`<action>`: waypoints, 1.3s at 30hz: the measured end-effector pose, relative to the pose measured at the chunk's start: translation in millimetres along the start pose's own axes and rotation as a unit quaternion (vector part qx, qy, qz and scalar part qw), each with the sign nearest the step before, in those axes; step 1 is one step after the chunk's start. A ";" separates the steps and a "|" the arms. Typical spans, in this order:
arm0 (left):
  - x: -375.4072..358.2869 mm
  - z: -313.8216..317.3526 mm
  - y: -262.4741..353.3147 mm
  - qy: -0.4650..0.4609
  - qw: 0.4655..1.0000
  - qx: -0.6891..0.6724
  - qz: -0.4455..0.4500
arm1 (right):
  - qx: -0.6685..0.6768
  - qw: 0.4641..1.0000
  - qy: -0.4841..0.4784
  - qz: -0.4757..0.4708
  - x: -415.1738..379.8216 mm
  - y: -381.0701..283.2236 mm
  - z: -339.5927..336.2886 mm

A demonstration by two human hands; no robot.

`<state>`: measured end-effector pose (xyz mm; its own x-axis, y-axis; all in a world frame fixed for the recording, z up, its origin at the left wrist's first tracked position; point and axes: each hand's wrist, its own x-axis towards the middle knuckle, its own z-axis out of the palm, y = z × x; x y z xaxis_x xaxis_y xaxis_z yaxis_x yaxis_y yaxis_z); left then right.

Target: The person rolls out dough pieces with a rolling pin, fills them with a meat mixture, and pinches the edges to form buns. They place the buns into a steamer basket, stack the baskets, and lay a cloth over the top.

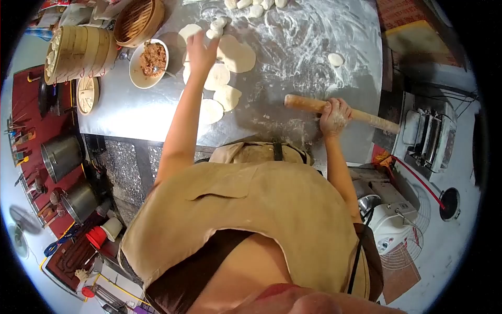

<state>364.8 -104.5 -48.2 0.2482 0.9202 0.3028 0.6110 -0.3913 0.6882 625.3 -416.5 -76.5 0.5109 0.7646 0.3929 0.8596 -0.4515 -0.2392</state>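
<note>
Nearest camera: tan apron (293, 204), worn by the person, below the table (261, 112).

Left to right:
- Steamer stack (86, 52), beside an open steamer (152, 27).
- Bowl (137, 78) with filling (152, 56); spoon (168, 73) sticks out over the rim, towards the left arm. Risk: a sideways sweep could catch the handle and spill filling.
- Left hand (201, 55): fingers apart, over the dough rounds (240, 58), near small lumps (218, 23). Contact: cannot tell.
- Rounds lie flat on the table, right of the bowl, several overlapping. Risk: sticking or tearing when parted, if too little flour lies between them; fingertips may dent the thin dough.
- Flour (293, 44) smeared across the table.
- Small disc (335, 59), alone, above the pin (306, 103).
- Right hand (335, 116): floury, fingers clamped around the pin. Pin's right end appears to pass the table edge. Risk: rolling off if the grip loosens.
</note>
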 end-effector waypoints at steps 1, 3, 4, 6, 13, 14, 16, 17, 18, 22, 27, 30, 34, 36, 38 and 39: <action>21.5 27.2 -7.1 0.020 0.995 0.090 -0.048 | -0.010 1.000 0.001 0.014 2.9 1.5 0.3; 41.0 74.5 -14.7 0.047 0.984 0.135 -0.108 | -0.017 1.000 0.013 0.017 1.2 1.4 3.8; 45.3 92.1 -7.0 0.027 0.978 0.154 -0.141 | -0.025 0.999 0.020 0.021 1.1 1.5 6.0; 45.9 127.3 -4.8 -0.002 0.983 0.159 -0.090 | -0.033 0.998 0.030 0.037 0.1 2.8 12.3; -0.8 147.5 75.5 -0.092 0.928 0.128 0.338 | -0.029 0.997 0.030 0.065 8.3 4.5 18.8; -6.1 146.4 79.6 -0.135 0.934 0.103 0.313 | -0.029 0.997 0.038 0.065 7.3 4.2 19.6; -22.4 131.3 103.8 -0.142 0.949 0.046 0.279 | -0.036 0.997 0.036 0.064 7.7 3.8 20.6; -28.5 127.8 115.6 -0.140 0.960 -0.006 0.242 | -0.037 0.997 0.039 0.057 9.7 4.2 20.5; -34.8 130.6 122.9 -0.144 0.960 -0.013 0.240 | -0.043 0.997 0.051 0.046 10.9 4.0 19.5; -46.5 145.5 127.6 -0.249 0.961 -0.022 0.121 | -0.027 0.998 0.043 0.034 13.7 2.3 16.7; -36.9 141.5 114.4 -0.304 0.938 -0.056 0.160 | -0.032 0.998 0.038 0.031 9.2 -3.2 11.0; -28.4 145.0 108.4 -0.339 0.933 -0.074 0.091 | -0.017 0.999 -0.027 0.034 15.6 -17.7 5.2; -34.5 140.2 117.8 -0.375 0.895 -0.218 -0.106 | 0.138 0.987 -0.038 0.069 69.1 -63.8 15.3; -37.0 144.2 115.5 -0.405 0.873 -0.257 -0.093 | 0.153 0.984 -0.025 0.090 89.0 -65.4 32.4; -32.9 137.1 121.0 -0.334 0.919 -0.204 -0.042 | 0.188 0.961 -0.155 0.129 98.4 -60.7 48.4; -32.4 135.5 120.2 -0.262 0.953 -0.152 0.005 | 0.189 0.961 -0.155 0.129 99.0 -57.3 55.0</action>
<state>532.1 -179.4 -64.5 0.6424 0.7664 -0.0051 0.3809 -0.3135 0.8699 626.3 -289.6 -72.7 0.6307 0.7760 0.0076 0.6108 -0.4903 -0.6217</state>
